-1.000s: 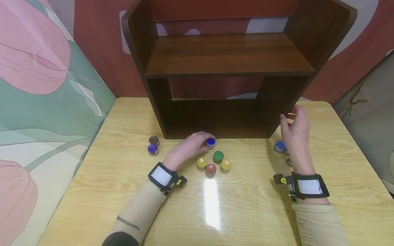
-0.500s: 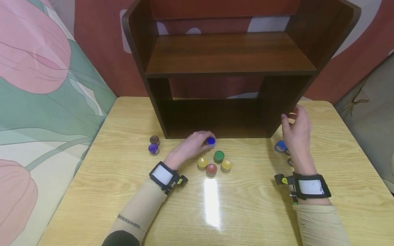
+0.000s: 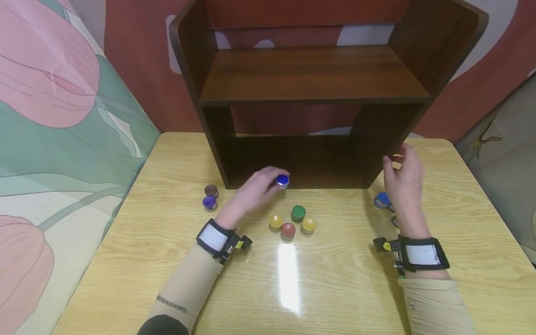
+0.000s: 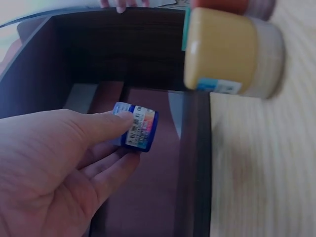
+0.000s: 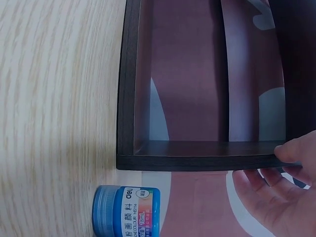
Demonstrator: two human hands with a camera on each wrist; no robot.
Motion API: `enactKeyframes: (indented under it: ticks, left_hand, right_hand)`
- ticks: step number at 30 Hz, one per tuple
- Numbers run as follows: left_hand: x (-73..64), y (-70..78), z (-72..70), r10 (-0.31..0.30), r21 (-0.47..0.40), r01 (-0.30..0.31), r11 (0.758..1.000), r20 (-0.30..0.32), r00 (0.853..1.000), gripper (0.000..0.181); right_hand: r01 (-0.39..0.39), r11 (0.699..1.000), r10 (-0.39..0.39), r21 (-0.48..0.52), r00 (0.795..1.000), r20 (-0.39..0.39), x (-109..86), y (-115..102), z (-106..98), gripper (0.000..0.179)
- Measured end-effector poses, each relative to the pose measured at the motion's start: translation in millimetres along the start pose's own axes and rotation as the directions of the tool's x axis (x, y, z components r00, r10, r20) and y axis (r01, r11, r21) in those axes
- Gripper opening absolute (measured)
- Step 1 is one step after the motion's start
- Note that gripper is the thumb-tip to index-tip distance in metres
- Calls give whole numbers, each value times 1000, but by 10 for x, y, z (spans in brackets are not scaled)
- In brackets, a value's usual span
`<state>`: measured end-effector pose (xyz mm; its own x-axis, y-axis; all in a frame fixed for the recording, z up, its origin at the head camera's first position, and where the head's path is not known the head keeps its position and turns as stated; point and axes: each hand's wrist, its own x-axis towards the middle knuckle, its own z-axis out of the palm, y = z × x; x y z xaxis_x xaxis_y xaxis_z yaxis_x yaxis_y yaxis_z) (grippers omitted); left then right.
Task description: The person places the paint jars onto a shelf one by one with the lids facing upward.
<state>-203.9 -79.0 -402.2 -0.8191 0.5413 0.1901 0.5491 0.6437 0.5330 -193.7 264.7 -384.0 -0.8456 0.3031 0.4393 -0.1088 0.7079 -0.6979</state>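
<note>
So a little dark blue paint jar point(image 3: 282, 182) is being pinched by the left hand point(image 3: 257, 188), thumb on one side and fingers on the other. It's held right at the mouth of the lower compartment of a dark brown wooden shelf point(image 3: 314, 74); whether it's over the bottom board or just in front can't really be told. Clock-wise from that jar, the shelf's upper tier is at 12. Around 3, the shelf's side panel is gripped by the right hand point(image 3: 405, 186), thumb at the edge and fingers along the outer face.

Down at 5 to 6 o'clock, four jars are bunched up on the wood-grain table point(image 3: 343, 279). Taken as their own little dial: green jar point(image 3: 298, 213) at 1, a yellow jar point(image 3: 308, 225) at 3, red jar point(image 3: 288, 231) at 7, another yellow jar point(image 3: 276, 223) at 9.

Out toward 9 from the held jar, a brown jar point(image 3: 211, 190) and a purple jar point(image 3: 210, 203) are parked side by side. Just past 3, a lighter blue jar point(image 3: 382, 200) is seen by the right forearm.
</note>
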Motion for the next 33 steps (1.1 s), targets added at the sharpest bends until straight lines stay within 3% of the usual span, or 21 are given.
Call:
enactKeyframes:
  ticks: [7, 19, 26, 33]
  left_hand:
    - [-17, 67, -133, 8, -7, -8, 1000, -46, 999, 37]
    - [-123, 323, -436, 23, -41, -29, 999, -146, 989, 43]
    - [-198, 427, -620, 53, -60, -71, 996, -262, 963, 47]
    - [-253, 563, -856, 140, 7, -147, 989, -351, 926, 46]
  right_hand:
    - [2, 1000, -2, -2, 1000, -2, 3, -1, -4, 40]
    - [16, 1000, -16, 1, 1000, -1, 15, -19, 2, 40]
    - [16, 1000, -16, 12, 1000, 0, 16, -7, 4, 40]
    - [17, 1000, -18, 10, 1000, 4, -2, 20, 1, 40]
